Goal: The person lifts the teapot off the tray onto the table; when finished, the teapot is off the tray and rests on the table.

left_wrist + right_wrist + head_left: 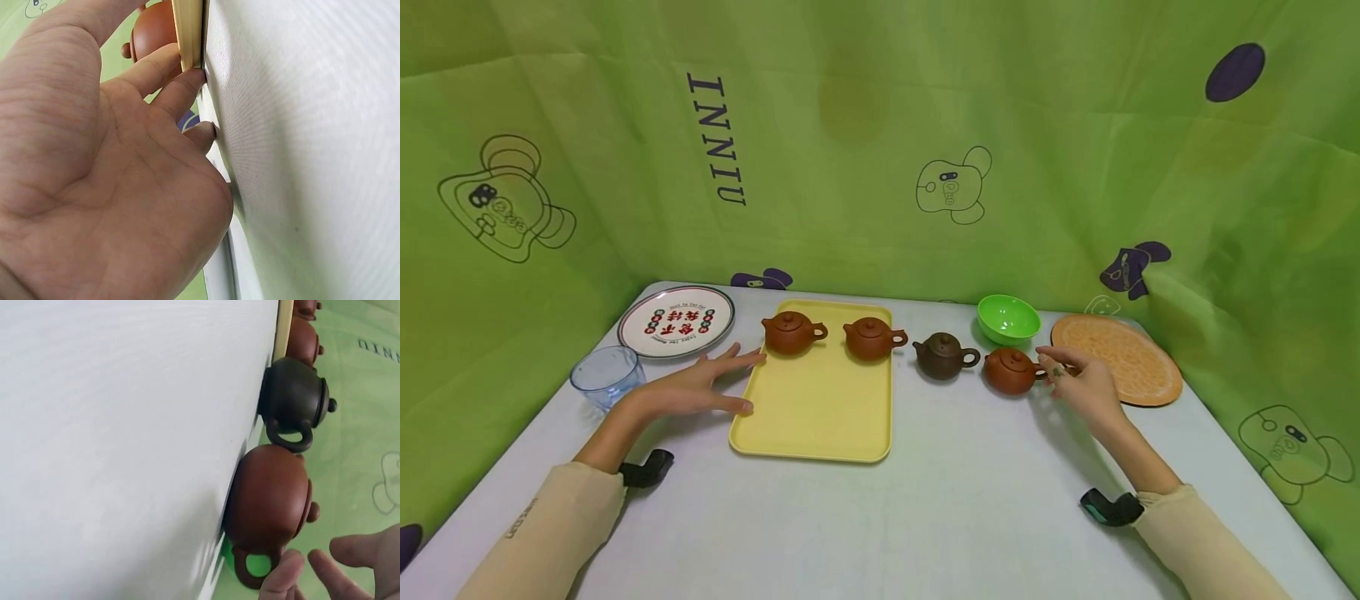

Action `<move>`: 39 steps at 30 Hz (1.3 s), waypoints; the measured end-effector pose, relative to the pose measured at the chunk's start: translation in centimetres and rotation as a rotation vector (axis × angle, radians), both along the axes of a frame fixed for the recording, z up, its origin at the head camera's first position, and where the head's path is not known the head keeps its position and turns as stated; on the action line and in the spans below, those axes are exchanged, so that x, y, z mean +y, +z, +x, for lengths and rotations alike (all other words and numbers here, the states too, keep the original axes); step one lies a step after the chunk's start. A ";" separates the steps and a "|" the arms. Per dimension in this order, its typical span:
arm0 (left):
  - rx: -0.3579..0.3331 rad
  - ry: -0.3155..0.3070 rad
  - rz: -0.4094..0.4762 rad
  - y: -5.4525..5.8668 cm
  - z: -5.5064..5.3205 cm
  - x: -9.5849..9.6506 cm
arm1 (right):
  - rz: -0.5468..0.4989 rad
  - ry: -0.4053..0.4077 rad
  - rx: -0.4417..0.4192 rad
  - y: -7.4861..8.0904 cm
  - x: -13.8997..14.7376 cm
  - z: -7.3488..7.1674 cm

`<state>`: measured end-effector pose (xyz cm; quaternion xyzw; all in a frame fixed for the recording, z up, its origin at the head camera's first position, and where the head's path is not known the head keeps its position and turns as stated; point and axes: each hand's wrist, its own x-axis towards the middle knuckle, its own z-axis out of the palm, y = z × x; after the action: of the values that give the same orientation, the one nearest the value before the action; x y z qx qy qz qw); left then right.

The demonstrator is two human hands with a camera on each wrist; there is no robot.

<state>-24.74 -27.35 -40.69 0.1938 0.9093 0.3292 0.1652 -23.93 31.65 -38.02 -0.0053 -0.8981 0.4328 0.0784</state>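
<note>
My left hand point(688, 387) is spread at the left edge of a yellow tray point(812, 425), fingertips touching its rim. Two reddish-brown teapots stand on the tray: one teapot point(790, 335) by its upper left corner, another teapot point(869, 340) by its right edge. A dark brown teapot point(943, 358) sits on the table right of the tray. Beside it is a third reddish-brown teapot point(1011, 372), its handle pointing right. My right hand point(1086, 387) is at that handle; in the right wrist view one fingertip point(284, 572) overlaps it, while other fingers are spread apart.
A lettered white plate point(677, 321) and a clear bluish glass bowl point(607, 375) are at the left. Behind the rightmost teapot stands a green bowl point(1008, 320). An orange round mat point(1116, 358) lies far right. Green printed cloth point(865, 150) encloses the white table point(880, 533).
</note>
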 end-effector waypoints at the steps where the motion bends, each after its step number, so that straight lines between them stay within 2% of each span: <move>1: -0.001 0.000 0.000 0.0 0.0 0.0 | -0.003 0.002 0.006 0.1 -0.2 -0.1; 8: 0.009 -0.004 0.001 -0.1 0.0 0.0 | 0.011 0.020 0.037 1.3 -1.9 -0.6; 15: 0.007 0.000 0.004 -0.1 0.0 0.0 | -0.074 0.124 0.052 2.4 -4.7 -1.6; 28: 0.002 0.000 0.007 0.0 0.1 0.2 | -0.166 0.297 0.039 1.7 -11.4 -2.8; 35: 0.037 -0.008 0.002 0.0 0.2 0.3 | -0.220 0.334 0.069 1.2 -14.0 -3.0; 39: 0.040 -0.006 -0.007 0.0 0.2 0.3 | -0.226 0.353 0.051 1.2 -15.4 -3.2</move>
<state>-24.54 -27.06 -40.66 0.2023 0.9130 0.3215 0.1489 -27.13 16.21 -36.82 0.1544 -0.8285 0.5378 0.0229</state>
